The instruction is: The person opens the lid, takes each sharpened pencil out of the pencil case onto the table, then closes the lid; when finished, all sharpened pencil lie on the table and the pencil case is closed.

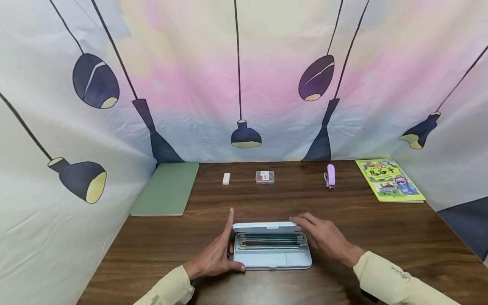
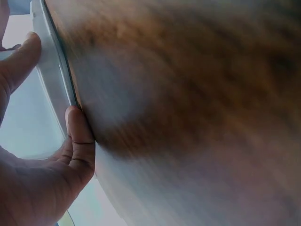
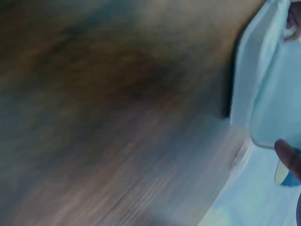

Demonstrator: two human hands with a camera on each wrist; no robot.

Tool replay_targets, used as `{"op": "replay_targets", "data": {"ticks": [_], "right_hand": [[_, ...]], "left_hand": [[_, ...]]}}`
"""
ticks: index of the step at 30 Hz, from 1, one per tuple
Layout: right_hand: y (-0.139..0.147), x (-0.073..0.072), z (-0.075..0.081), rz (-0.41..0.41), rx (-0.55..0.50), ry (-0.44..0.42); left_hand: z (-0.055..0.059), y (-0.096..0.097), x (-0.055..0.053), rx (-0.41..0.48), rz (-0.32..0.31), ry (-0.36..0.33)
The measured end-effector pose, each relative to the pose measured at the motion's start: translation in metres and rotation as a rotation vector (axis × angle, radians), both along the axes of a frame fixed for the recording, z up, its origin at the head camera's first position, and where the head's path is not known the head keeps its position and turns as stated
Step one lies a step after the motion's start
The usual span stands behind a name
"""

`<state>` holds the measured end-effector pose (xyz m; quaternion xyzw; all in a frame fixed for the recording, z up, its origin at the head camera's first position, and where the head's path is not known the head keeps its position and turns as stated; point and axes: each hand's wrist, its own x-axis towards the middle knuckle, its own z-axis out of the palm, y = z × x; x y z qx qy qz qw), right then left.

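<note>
Pencil case (image 1: pixel 263 257): pale, oblong, hinged; on the near part of the wood-grain table (image 1: pixel 244 199), between the two hands. Lid (image 1: pixel 263 230) raised along the far side, tilted. Front tray divided into a long left and a shorter right compartment.

Pencils (image 1: pixel 270 242): a row in the rear compartment, points to the left.

Left hand (image 1: pixel 217 256): at the case's left end; thumb on the near corner, index finger straight and pointing away, the two spread wide. Braces rather than pinches.

Right hand (image 1: pixel 328 238): at the lid's right end, fingertips on its upper corner; thumb hidden, so whether it pinches the lid cannot be told.

Handling, as judged: case light and stiff, its smooth shell apt to slide if pushed from one side; hinge the weak point; pencils loose and liable to roll if tipped. Best held level by both short ends of the base; lid best taken at its front corners.

Also on the table, farther back, left to right: sage-green folder (image 1: pixel 165 190); white eraser (image 1: pixel 226 178); small clear labelled box (image 1: pixel 264 177); lilac stapler (image 1: pixel 331 176); yellow illustrated book (image 1: pixel 392 182). Behind: lamp-printed cloth (image 1: pixel 206 84).
</note>
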<state>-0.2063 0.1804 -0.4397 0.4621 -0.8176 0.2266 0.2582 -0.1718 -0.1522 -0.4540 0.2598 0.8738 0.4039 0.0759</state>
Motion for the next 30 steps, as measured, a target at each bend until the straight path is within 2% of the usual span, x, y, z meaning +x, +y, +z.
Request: {"op": "replay_targets", "data": {"ticks": [2, 6, 12, 20, 30], "right_hand": [[0.001, -0.008, 0.002, -0.023, -0.065, -0.047], [0.003, -0.022, 0.005, -0.121, -0.187, -0.143], [0.001, -0.032, -0.005, -0.216, -0.300, -0.317], [-0.003, -0.041, -0.018, -0.343, -0.314, -0.451], [-0.007, -0.049, -0.019, -0.380, -0.306, -0.536]], "left_hand": [[0.002, 0.001, -0.002, 0.013, 0.005, 0.012], [0.003, 0.001, -0.005, 0.016, 0.003, 0.032], [0.000, 0.001, -0.005, 0.002, -0.021, 0.015], [-0.003, 0.000, -0.005, -0.022, -0.036, 0.019], [0.002, 0.002, -0.009, -0.105, -0.011, -0.004]]}}
